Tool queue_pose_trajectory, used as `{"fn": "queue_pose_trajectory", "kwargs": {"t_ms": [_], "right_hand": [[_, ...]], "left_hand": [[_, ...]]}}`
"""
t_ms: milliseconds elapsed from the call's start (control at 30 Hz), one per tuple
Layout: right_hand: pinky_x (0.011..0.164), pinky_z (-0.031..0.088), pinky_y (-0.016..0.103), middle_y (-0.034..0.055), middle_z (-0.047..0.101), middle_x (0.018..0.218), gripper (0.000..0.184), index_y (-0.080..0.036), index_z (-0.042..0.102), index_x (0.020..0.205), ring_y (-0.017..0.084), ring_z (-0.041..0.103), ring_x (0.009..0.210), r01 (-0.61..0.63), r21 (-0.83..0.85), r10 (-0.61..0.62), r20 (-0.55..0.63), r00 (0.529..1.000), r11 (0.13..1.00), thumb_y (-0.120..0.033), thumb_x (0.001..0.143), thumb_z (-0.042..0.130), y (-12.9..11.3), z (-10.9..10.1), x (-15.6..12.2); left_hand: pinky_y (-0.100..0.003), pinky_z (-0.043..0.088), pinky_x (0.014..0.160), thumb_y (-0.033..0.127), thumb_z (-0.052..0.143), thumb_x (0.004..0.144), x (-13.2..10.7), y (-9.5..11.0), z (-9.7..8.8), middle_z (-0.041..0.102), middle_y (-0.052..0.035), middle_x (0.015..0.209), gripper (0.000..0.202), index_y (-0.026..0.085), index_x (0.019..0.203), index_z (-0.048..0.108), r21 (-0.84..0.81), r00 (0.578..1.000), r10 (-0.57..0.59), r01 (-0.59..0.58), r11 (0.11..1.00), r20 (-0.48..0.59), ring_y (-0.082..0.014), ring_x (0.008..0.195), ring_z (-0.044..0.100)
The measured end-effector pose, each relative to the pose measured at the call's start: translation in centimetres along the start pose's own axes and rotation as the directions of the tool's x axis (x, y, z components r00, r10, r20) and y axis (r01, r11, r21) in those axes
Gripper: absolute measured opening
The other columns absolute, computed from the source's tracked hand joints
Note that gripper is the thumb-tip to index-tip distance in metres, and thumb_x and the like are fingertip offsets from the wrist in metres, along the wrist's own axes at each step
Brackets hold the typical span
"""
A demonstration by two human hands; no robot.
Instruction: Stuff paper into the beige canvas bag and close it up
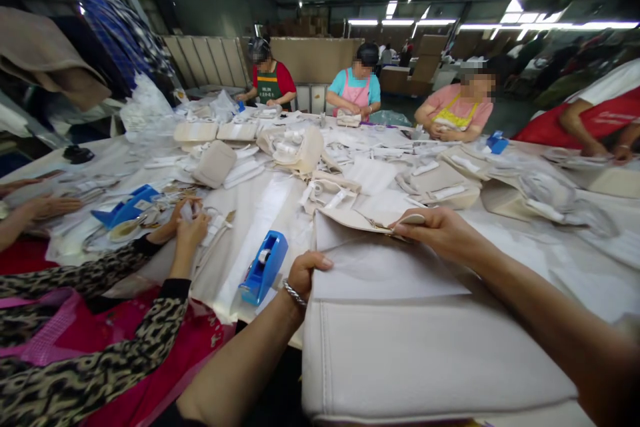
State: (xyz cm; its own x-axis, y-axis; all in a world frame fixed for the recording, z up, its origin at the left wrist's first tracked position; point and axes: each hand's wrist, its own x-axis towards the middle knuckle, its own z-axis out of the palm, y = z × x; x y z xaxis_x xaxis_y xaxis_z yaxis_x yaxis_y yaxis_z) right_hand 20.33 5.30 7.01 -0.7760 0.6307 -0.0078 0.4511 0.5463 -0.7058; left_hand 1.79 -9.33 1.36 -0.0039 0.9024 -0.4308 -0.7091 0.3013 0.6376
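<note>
A: Where is the cream leather bag (pixel 430 360) lying?

B: At the near edge of the table (pixel 575 273), right under the camera, on its side with the stitched panel toward the person. A white sheet of paper (pixel 385 267) lies over its far half.

A: And the hands?

B: The left hand (pixel 306 273) curls over the near left corner of the paper, fingers pressed together and thumb underneath, so it pinches that corner against the bag's edge. A bracelet (pixel 294 293) sits on that wrist. The right hand (pixel 440 230) reaches to the far side and pinches a flat cream flap (pixel 413 219) between thumb and forefinger, the other fingers folded beside it.

A: Why held at both ends like that?

B: I'd judge it keeps the sheet taut and flat against the bag, one hand anchoring, the other lifting the flap clear.

A: What's nearby?

B: A blue tape dispenser (pixel 264 267) stands just left of the left hand, within easy reach. Further left, a co-worker in leopard-print sleeves (pixel 100 347) holds small white pieces. More cream bags and paper wrappings (pixel 295 147) lie across the middle of the table, and other people work along the far side.
</note>
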Motion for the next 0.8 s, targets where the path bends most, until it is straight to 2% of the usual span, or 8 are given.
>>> {"fn": "queue_pose_trajectory", "kwargs": {"t_ms": [167, 300, 467, 600, 800], "right_hand": [[0.052, 0.038, 0.023, 0.001, 0.06, 0.069, 0.033, -0.018, 0.062, 0.074, 0.013, 0.052, 0.064, 0.003, -0.015, -0.003, 0.001, 1.0, 1.0, -0.048, 0.071, 0.049, -0.5, 0.2, -0.2], [0.054, 0.039, 0.023, 0.0008, 0.061, 0.071, 0.028, -0.018, 0.062, 0.073, 0.014, 0.054, 0.066, 0.012, -0.033, -0.013, -0.014, 1.0, 0.999, -0.045, 0.069, 0.052, -1.1, 0.2, -0.3], [0.056, 0.04, 0.024, 0.0003, 0.06, 0.065, 0.029, -0.018, 0.062, 0.069, 0.014, 0.054, 0.064, 0.006, -0.041, -0.007, -0.016, 1.0, 0.999, -0.045, 0.069, 0.052, -1.5, 0.0, 0.1], [0.058, 0.041, 0.023, -0.0004, 0.06, 0.062, 0.028, -0.018, 0.062, 0.069, 0.013, 0.053, 0.063, 0.017, -0.046, -0.017, 0.003, 1.0, 0.999, -0.044, 0.069, 0.052, -1.6, 0.0, 0.5], [0.067, 0.042, 0.025, 0.0, 0.061, 0.07, 0.028, -0.017, 0.062, 0.071, 0.013, 0.054, 0.067, 0.039, -0.077, -0.038, 0.016, 0.999, 0.996, -0.043, 0.07, 0.052, -1.6, 0.3, 0.8]], "left_hand": [[-0.022, 0.03, 0.033, 0.016, 0.05, 0.038, -0.3, -0.1, 0.2, 0.053, -0.0035, 0.036, 0.005, 0.012, 0.039, 0.048, -0.043, 0.999, 0.038, -0.037, 0.998, 0.013, -0.0116, 0.032, 0.044], [-0.023, 0.033, 0.035, 0.017, 0.05, 0.039, -0.4, -0.1, 0.2, 0.053, -0.0037, 0.036, 0.007, 0.011, 0.04, 0.05, -0.076, 0.999, 0.011, -0.008, 0.997, 0.045, -0.0124, 0.033, 0.045], [-0.02, 0.025, 0.032, 0.016, 0.05, 0.039, -0.4, 0.2, -0.1, 0.051, -0.002, 0.032, 0.008, 0.012, 0.034, 0.045, -0.095, 1.0, 0.019, -0.017, 0.995, 0.021, -0.0096, 0.03, 0.041], [-0.021, 0.031, 0.034, 0.015, 0.05, 0.039, -0.5, 0.5, 0.1, 0.051, -0.0024, 0.033, 0.004, 0.011, 0.038, 0.048, -0.131, 0.999, 0.004, 0.001, 0.991, 0.033, -0.0111, 0.033, 0.045], [-0.021, 0.034, 0.036, 0.014, 0.05, 0.042, -1.0, 0.6, 0.4, 0.05, -0.0013, 0.031, 0.004, 0.011, 0.04, 0.05, -0.19, 0.996, -0.005, 0.022, 0.981, 0.087, -0.0113, 0.031, 0.044]]}}
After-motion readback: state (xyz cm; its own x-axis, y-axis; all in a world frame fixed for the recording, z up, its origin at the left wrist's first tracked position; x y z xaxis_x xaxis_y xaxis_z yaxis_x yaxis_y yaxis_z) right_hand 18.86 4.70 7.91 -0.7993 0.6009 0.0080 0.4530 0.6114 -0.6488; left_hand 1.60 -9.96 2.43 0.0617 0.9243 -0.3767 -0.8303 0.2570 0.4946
